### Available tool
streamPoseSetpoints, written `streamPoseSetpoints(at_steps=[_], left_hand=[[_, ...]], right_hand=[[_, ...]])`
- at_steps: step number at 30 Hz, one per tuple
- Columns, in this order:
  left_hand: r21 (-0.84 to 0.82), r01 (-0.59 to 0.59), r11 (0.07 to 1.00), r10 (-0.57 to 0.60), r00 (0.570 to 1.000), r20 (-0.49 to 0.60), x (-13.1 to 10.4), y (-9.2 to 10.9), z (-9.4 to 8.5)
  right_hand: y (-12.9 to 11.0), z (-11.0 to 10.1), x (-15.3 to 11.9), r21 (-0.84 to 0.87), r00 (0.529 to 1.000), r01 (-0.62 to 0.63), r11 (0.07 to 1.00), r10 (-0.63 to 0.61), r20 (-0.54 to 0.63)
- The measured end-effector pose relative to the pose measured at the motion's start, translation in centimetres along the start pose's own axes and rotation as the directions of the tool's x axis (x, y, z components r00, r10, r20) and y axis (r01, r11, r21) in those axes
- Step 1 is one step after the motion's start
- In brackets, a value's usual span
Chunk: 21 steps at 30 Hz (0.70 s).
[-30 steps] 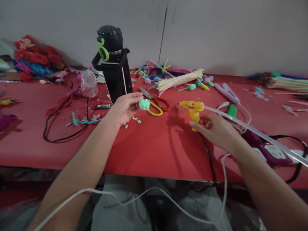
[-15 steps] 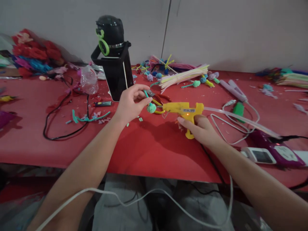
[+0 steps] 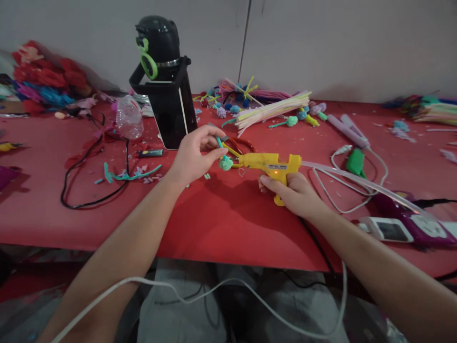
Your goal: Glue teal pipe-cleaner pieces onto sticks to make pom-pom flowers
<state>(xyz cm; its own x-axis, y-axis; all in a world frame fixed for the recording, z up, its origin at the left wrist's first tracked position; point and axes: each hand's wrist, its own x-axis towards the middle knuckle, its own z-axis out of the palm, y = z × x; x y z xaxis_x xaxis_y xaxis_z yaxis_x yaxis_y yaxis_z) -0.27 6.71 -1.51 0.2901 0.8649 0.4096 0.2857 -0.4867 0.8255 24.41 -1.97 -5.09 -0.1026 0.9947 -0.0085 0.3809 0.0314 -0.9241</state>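
Mid-frame on the cluttered red table (image 3: pixel 221 219), the left hand (image 3: pixel 194 155) pinches a mint-green pompom on its stem (image 3: pixel 225 162); the right hand (image 3: pixel 294 193) grips a yellow plastic glue gun (image 3: pixel 269 163), nozzle touching the pompom.

Left arm: bare, reached forward from lower left, forearm angled up and to the right.
Left hand (image 3: pixel 194 155): raised above the surface, back toward the camera, thumb and forefinger pinched together, other fingers curled loosely above them.
Right arm: bare, stretched in from lower right, forearm angled up and to the left.
Right hand (image 3: pixel 294 193): low, close to the surface, fingers wrapped in a closed grip, knuckles facing left.
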Motion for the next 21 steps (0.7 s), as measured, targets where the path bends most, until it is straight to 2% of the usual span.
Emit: streamPoseSetpoints(at_steps=[4, 11, 21], left_hand=[[0.01, 0.017, 1.0, -0.017, 1.0, 0.0, 0.06, 0.12, 0.0], [-0.031, -0.027, 0.999, 0.028, 0.999, 0.016, -0.01, -0.18, 0.01], [-0.029, 0.02, 0.999, -0.021, 1.0, -0.005, -0.04, 0.02, 0.03]], right_hand=[[0.15, 0.0, -0.05, 0.0, 1.0, 0.012, 1.0, -0.012, 0.008], [0.31, 0.03, 0.01, -0.008, 1.0, 0.024, 1.0, -0.024, 0.019], [0.52, 0.01, -0.06, 0.005, 1.0, -0.019, 1.0, 0.019, 0.011]])
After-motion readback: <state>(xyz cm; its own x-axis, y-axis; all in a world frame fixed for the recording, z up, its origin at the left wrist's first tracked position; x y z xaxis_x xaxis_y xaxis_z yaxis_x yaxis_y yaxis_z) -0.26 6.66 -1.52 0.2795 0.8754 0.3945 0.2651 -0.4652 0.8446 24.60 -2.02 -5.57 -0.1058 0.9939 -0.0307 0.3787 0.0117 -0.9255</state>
